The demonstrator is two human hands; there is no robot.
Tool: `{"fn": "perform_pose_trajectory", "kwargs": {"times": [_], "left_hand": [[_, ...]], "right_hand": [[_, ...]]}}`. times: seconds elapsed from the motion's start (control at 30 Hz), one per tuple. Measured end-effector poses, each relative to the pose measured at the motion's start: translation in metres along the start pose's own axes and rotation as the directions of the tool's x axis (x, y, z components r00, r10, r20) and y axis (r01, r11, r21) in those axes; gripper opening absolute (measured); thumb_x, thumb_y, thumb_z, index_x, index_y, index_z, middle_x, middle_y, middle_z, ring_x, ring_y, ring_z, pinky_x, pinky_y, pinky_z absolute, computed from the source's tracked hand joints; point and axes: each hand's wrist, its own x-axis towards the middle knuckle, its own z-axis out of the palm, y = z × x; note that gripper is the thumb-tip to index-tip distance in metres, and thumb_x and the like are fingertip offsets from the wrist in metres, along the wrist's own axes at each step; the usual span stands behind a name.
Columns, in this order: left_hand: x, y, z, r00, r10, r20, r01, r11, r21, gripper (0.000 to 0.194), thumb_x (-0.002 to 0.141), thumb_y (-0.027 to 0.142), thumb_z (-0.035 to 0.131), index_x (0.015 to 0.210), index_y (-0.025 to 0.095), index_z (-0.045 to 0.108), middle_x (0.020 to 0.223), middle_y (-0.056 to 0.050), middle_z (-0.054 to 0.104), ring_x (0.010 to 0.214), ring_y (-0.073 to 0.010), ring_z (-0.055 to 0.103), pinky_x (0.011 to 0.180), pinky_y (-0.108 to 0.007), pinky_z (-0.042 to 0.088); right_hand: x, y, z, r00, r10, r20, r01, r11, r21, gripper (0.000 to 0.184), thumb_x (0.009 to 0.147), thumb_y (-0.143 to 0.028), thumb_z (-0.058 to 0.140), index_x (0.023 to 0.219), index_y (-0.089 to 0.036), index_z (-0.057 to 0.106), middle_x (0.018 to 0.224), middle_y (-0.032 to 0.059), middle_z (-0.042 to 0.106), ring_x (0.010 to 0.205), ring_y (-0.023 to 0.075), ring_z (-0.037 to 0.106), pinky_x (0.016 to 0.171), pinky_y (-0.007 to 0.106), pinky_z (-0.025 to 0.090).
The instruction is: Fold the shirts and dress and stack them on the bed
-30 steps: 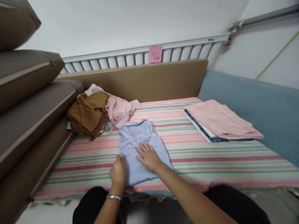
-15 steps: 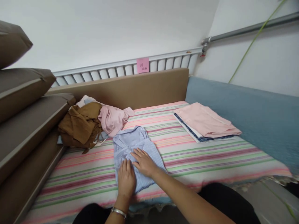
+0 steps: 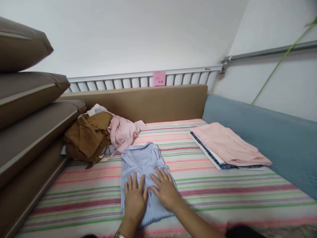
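Note:
A folded light-blue striped shirt point(image 3: 142, 162) lies on the striped bedspread point(image 3: 210, 191), collar end away from me. My left hand point(image 3: 135, 200) rests flat on its near half, fingers stretched out. Beside it, my right hand point(image 3: 165, 190) also lies flat on the shirt with fingers spread. Both palms press on the cloth and hold nothing.
A heap of unfolded clothes, brown point(image 3: 86, 140) and pink point(image 3: 122, 130), sits at the back left. A folded pile with a pink garment point(image 3: 228, 145) on top lies at the right. Brown cushions point(image 3: 29, 115) are stacked on the left; a blue cushion point(image 3: 267, 138) on the right.
My left hand has come from the shirt's left edge onto the cloth and now lies flat beside my right hand. The camera has tilted up a little.

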Motion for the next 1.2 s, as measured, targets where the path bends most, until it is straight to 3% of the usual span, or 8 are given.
{"fn": "perform_pose_trajectory", "kwargs": {"times": [0.13,0.23,0.33,0.47,0.73,0.93,1.07,1.2], "left_hand": [[-0.004,-0.007,0.016,1.0,0.019,-0.009,-0.019,1.0,-0.011,0.05,0.085,0.032,0.047,0.134,0.037,0.037,0.142,-0.013,0.038,0.13,-0.037,0.033,0.098,-0.056,0.034],[-0.006,-0.01,0.027,0.999,0.026,-0.04,-0.027,0.999,-0.033,0.052,0.084,0.029,0.049,0.134,0.039,0.037,0.144,-0.012,0.036,0.13,-0.0382,0.032,0.098,-0.057,0.033],[-0.006,-0.01,0.036,0.998,0.012,-0.065,-0.016,0.998,-0.065,0.051,0.082,0.027,0.051,0.131,0.04,0.041,0.143,-0.012,0.036,0.129,-0.0405,0.032,0.097,-0.058,0.033],[-0.002,-0.01,0.038,0.999,-0.035,-0.04,0.029,0.991,-0.133,0.049,0.08,0.03,0.053,0.128,0.039,0.046,0.141,-0.012,0.041,0.127,-0.0415,0.035,0.094,-0.06,0.036],[0.012,-0.011,0.021,0.998,0.053,-0.017,-0.056,0.952,-0.3,0.06,0.08,0.052,0.05,0.136,0.041,0.032,0.149,-0.006,0.025,0.133,-0.0424,0.024,0.096,-0.066,0.032],[0.007,-0.005,0.036,0.987,0.083,0.136,-0.03,0.937,-0.349,0.07,0.072,0.052,0.06,0.135,0.04,0.034,0.149,-0.009,0.023,0.131,-0.0491,0.019,0.094,-0.074,0.022],[0.006,-0.005,0.038,0.987,0.086,0.134,-0.036,0.939,-0.341,0.071,0.072,0.05,0.06,0.136,0.04,0.032,0.15,-0.009,0.021,0.132,-0.0493,0.018,0.093,-0.075,0.023],[0.007,-0.002,0.03,0.991,0.055,0.123,-0.013,0.948,-0.318,0.068,0.071,0.049,0.061,0.134,0.04,0.036,0.149,-0.008,0.024,0.132,-0.0484,0.02,0.094,-0.074,0.023]], "right_hand": [[0.0,0.0,-0.008,0.999,-0.002,0.036,0.001,1.0,0.016,0.051,0.087,-0.054,0.04,0.134,-0.036,0.041,0.149,0.0026,0.026,0.138,0.0274,0.015,0.109,0.051,0.014],[0.013,0.005,-0.025,0.999,-0.017,0.031,0.016,0.999,0.048,0.046,0.086,-0.048,0.044,0.128,-0.03,0.051,0.141,0.0053,0.042,0.132,0.026,0.032,0.107,0.047,0.023],[0.052,0.013,-0.048,0.997,-0.015,-0.072,0.022,0.995,0.099,0.039,0.087,-0.036,0.044,0.12,-0.021,0.058,0.125,0.0079,0.058,0.117,0.021,0.05,0.103,0.037,0.033],[0.129,0.023,-0.068,0.988,0.116,-0.103,-0.106,0.989,0.101,0.036,0.084,-0.03,0.049,0.115,-0.018,0.06,0.118,0.007,0.063,0.11,0.0178,0.055,0.097,0.029,0.039],[0.227,0.026,-0.05,0.968,0.25,-0.004,-0.25,0.968,-0.014,0.041,0.079,-0.037,0.055,0.116,-0.019,0.06,0.124,0.0079,0.058,0.113,0.0209,0.054,0.094,0.03,0.04],[0.256,0.035,-0.035,0.911,0.386,0.146,-0.37,0.921,-0.126,0.054,0.07,-0.046,0.064,0.113,-0.013,0.061,0.117,0.0143,0.062,0.108,0.0252,0.058,0.084,0.03,0.045],[0.265,0.043,-0.036,0.861,0.449,0.238,-0.405,0.889,-0.212,0.038,0.062,-0.038,0.075,0.09,-0.014,0.069,0.094,0.0136,0.069,0.096,0.0269,0.063,0.079,0.031,0.047],[0.267,0.039,-0.046,0.874,0.393,0.285,-0.356,0.918,-0.176,0.023,0.078,-0.035,0.065,0.088,-0.014,0.065,0.092,0.006,0.068,0.089,0.0181,0.063,0.082,0.036,0.048]]}}
